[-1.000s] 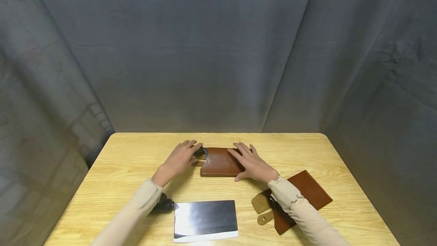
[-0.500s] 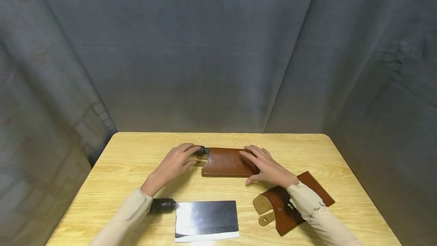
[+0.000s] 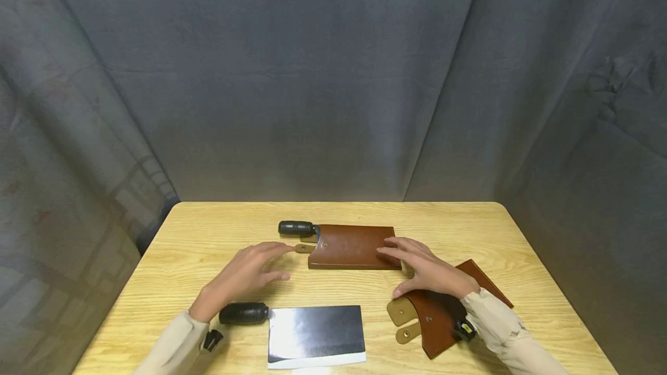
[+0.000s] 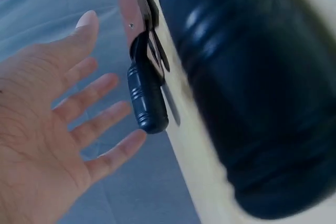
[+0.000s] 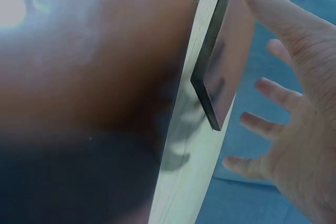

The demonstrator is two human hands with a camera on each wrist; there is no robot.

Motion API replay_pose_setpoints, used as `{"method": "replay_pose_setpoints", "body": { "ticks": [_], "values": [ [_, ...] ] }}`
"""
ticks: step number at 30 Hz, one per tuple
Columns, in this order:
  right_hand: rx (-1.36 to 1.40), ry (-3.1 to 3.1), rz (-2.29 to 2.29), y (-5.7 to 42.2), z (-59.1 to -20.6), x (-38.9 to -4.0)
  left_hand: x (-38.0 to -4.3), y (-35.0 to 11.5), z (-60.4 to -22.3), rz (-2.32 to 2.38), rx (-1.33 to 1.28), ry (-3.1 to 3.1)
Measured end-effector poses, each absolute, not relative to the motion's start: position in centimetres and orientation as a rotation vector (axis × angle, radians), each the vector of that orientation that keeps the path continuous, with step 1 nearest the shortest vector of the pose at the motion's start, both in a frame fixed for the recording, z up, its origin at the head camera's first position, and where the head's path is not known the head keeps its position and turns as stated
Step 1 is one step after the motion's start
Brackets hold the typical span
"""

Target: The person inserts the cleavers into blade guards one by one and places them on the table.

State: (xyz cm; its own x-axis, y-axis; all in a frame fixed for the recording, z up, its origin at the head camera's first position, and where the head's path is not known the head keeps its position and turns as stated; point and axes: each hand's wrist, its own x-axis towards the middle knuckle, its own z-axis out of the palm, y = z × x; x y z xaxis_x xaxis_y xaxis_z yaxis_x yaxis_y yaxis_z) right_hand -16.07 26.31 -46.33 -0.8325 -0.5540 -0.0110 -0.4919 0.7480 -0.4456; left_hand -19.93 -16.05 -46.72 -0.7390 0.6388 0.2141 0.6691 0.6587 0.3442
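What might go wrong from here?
The rectangular shiny steel cleaver lies unsheathed near the left hand, so a careless reach might meet its edge. The tan leather strap of the far brown leather sheath is unfastened, so the black-handled knife inside could perhaps slip out when lifted.

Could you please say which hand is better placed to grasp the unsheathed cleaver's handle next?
Likely the left hand: empty and near that black handle, while the right hand is past the blade, by a brown sheath.

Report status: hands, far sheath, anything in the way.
Left hand and right hand holding nothing. Black handle protrudes from far sheath; strap unfastened. Bare cleaver on near side, possibly a hazard to reaching hands.
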Motion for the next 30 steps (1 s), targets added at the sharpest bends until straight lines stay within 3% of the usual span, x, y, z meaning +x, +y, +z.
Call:
{"method": "replay_pose_setpoints", "body": {
  "ticks": [13,30],
  "values": [
    [-0.805,2.729,-0.583,27.7,-46.5,-13.9,-18.2,-17.7,-48.0,-0.666,-1.006,-2.902],
    [-0.668,2.624,-0.569,30.0,-45.5,-12.1,-16.8,-18.7,-48.0,-0.716,-1.061,-3.071]
  ]
}}
